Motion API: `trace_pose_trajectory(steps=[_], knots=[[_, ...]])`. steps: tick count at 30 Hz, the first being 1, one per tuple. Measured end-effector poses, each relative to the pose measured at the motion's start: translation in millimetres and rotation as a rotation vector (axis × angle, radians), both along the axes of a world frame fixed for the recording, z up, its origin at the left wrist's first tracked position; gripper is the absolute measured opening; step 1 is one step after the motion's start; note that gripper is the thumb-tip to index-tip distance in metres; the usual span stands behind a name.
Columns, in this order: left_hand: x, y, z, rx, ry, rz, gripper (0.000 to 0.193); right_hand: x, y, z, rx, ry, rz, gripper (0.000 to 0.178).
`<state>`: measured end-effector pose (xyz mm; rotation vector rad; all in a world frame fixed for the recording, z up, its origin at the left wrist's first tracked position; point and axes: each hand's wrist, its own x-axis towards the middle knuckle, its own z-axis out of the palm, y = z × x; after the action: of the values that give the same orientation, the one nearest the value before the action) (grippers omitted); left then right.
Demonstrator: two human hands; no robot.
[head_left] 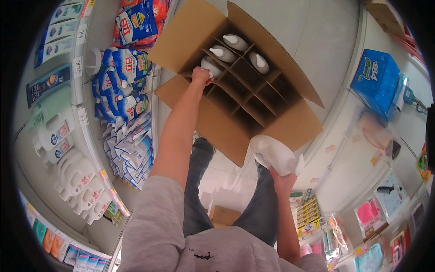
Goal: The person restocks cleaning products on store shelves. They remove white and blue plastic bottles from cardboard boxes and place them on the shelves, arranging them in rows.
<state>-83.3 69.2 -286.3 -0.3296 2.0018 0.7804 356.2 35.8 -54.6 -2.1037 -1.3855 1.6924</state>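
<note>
Visibly part-filled carton [229,127]: four white bottles [223,54] toward eleven o'clock; my left hand [202,76] pinches one's top; my right hand [283,181] grips a fifth bottle [273,153] outside, five o'clock.

From the wearer's head, the fisheye camera looks steeply down past the grey T-shirt [226,249] to the partitioned cardboard box [222,129] close below, shop shelves [88,140] curving along both sides.

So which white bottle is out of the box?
The bottle in the right hand; the other four sit inside the cardboard box.
</note>
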Motion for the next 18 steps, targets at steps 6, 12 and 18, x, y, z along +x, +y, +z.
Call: trace_pose_trajectory(steps=[6,12,18], knots=[[14,-13,73,0.156,-0.019,0.148,0.018,-6,14,58,0.066,0.054,-0.029,0.047],[40,-36,155,0.252,0.011,0.259,0.028,-6,51,124,0.132,0.017,0.096,0.039],[70,-55,270,0.283,0.115,0.082,0.029,16,84,152,0.297,0.237,0.087,0.044]])
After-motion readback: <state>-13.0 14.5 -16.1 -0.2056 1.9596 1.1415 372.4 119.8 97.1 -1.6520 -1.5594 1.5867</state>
